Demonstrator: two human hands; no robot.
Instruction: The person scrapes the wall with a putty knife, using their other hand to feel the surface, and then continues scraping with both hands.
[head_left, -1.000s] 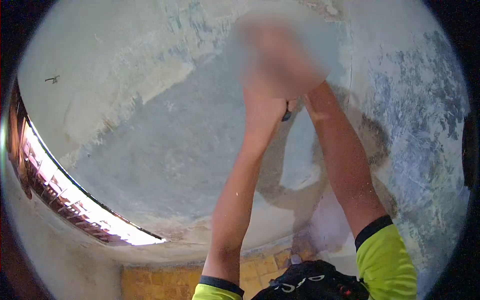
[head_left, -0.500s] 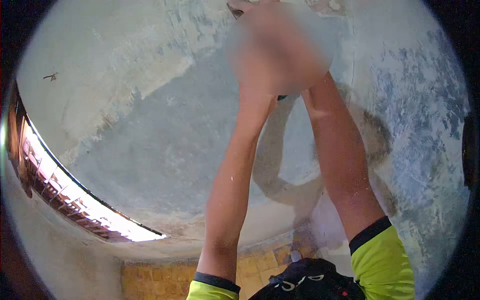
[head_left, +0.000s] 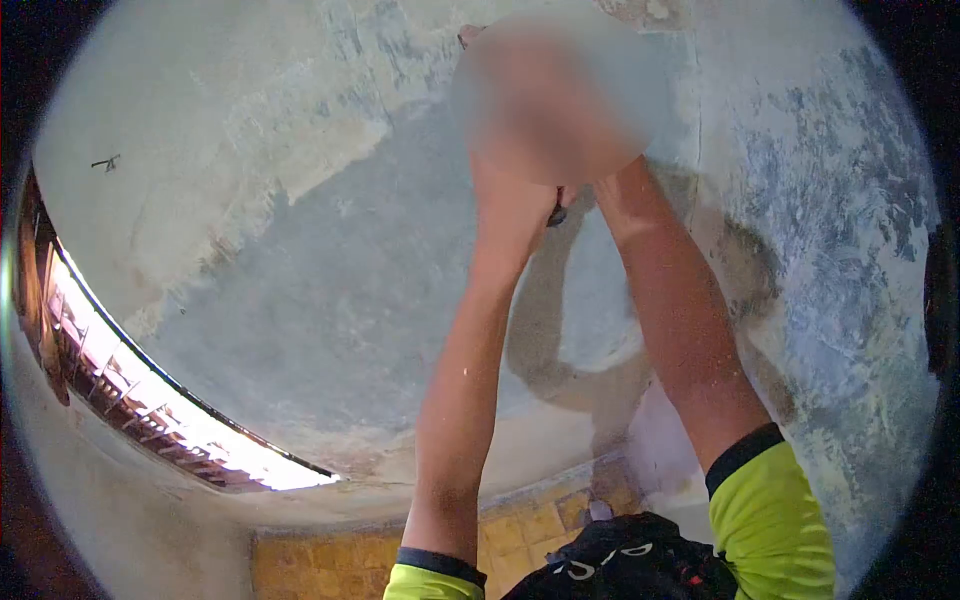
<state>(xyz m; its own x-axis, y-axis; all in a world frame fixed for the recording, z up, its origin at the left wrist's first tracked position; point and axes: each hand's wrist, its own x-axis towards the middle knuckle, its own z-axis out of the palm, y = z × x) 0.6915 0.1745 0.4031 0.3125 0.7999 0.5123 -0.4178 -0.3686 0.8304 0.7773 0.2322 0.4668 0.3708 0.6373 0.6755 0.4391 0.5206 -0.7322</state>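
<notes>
Both arms reach up against a rough, patchy wall. A round blur covers most of my left hand and my right hand, which are close together in front of the wall. From the heel of my left hand sticks out the dark end of a tool handle; its other end is hidden. The left hand appears closed round this handle. How the right fingers lie, and whether they touch the tool, is lost in the blur.
A bright barred opening runs along the lower left. Yellow floor tiles and a black cap-like item with white lettering show at the bottom. Flaking blue-white paint covers the right wall. A small dark bit sticks out at upper left.
Both hands have come down a little along the wall. More of the dark handle end shows below my left hand. The whole view has shifted slightly.
</notes>
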